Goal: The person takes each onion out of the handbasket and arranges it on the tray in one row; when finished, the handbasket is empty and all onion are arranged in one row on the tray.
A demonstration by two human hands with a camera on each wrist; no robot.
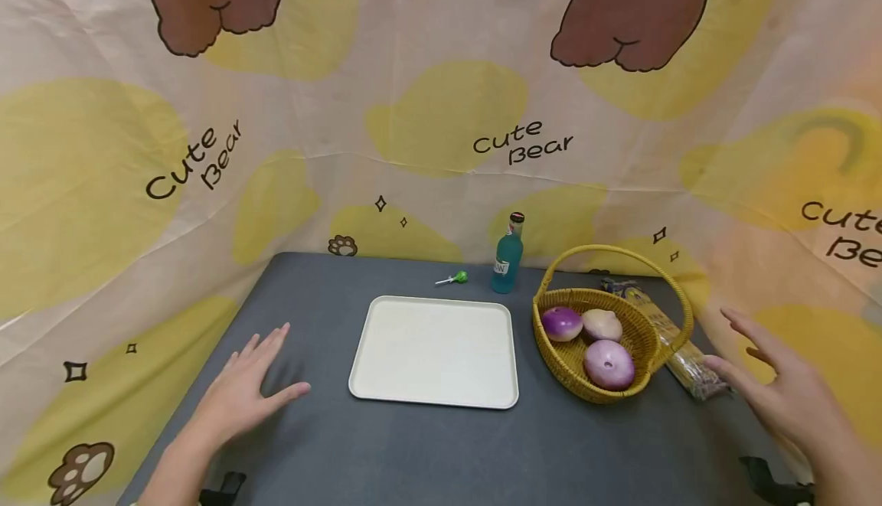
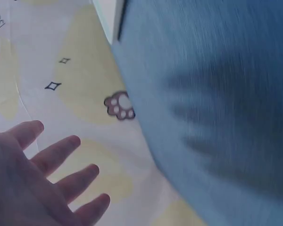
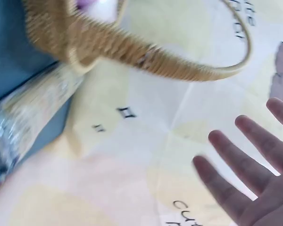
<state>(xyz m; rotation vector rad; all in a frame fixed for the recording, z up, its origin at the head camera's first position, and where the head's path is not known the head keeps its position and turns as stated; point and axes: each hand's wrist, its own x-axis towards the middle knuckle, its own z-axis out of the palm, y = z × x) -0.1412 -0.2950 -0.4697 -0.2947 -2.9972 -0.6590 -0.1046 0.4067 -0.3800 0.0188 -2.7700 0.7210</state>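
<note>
The empty left hand (image 1: 241,385), fingers spread, hovers left of the white tray (image 1: 434,353), with the green lollipop (image 1: 462,277) and upright teal bottle (image 1: 507,259) beyond its far edge. Further right, three onions (image 1: 609,364) sit in the wicker basket (image 1: 565,374), a plastic-wrapped pack (image 1: 692,368) beside it, then the right hand (image 1: 792,391), also empty; bumping the basket's tall handle (image 1: 685,318) could tip the onions out.

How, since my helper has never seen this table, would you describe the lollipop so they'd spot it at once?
On the gray table, find the white rectangular tray. Just beyond its far edge lies the lollipop, left of the teal bottle. Small, with a green head and white stick, it lies flat, unlike the upright bottle.
</note>
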